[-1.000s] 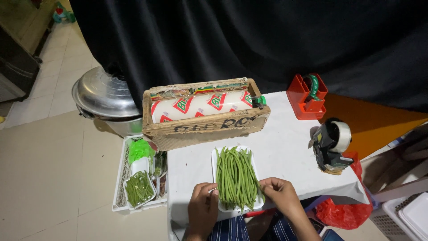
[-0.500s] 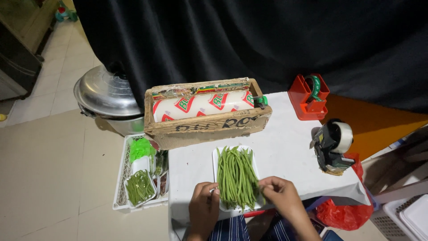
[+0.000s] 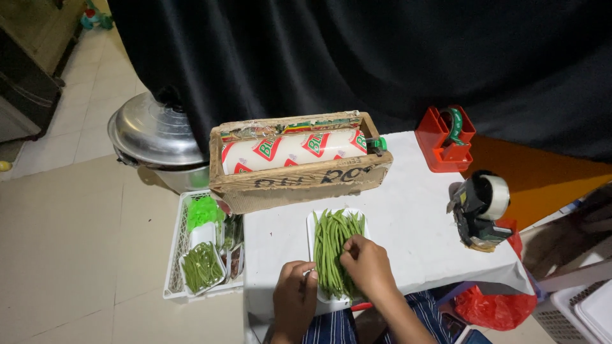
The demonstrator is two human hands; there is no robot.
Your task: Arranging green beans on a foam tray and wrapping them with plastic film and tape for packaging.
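Head view: white tray point(image 3: 312, 223) of green beans point(image 3: 335, 245) near front edge of white worktop point(image 3: 414, 223). Right hand point(image 3: 366, 264) on beans, grip pinching few pods. Left hand point(image 3: 294, 296) at tray's left edge, grip narrow, fingertips touching rim. Behind tray: wooden box point(image 3: 299, 181) holding wrap roll point(image 3: 290, 150). Right side: red tape dispenser point(image 3: 446, 140), tape gun point(image 3: 481, 207). Floor basket point(image 3: 175, 255) left of worktop.

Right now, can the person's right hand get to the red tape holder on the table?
Probably yes: the right hand rests on the green beans, and only bare white table lies between it and the red tape holder.
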